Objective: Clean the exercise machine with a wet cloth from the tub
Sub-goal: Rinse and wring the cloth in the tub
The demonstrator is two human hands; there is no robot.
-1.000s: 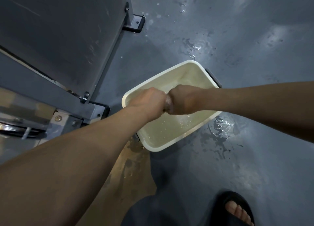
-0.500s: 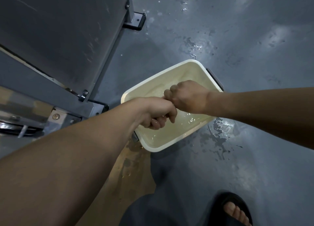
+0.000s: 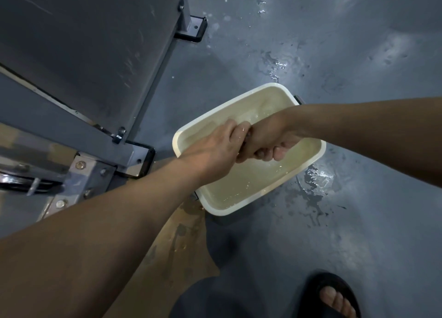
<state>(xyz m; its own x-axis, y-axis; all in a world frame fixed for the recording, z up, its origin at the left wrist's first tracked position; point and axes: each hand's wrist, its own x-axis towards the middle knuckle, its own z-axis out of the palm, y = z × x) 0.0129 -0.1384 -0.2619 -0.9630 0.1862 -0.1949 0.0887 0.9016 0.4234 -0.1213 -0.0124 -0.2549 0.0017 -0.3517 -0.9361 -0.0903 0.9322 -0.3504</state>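
Sandalled foot (image 3: 334, 297) at the floor's (image 3: 370, 234) near edge. Above the tub (image 3: 224, 212), left hand (image 3: 215, 147) and right hand (image 3: 265, 138) meet fist to fist, fingers curled tight round a cloth (image 3: 248, 133), barely visible between them. Tub holds water. Machine (image 3: 83, 42) far left.

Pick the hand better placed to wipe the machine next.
Left, likely. The left hand and right hand clench together over the tub, cloth hidden between them; the machine frame stands on the left hand's side, so the right arm would have to cross.
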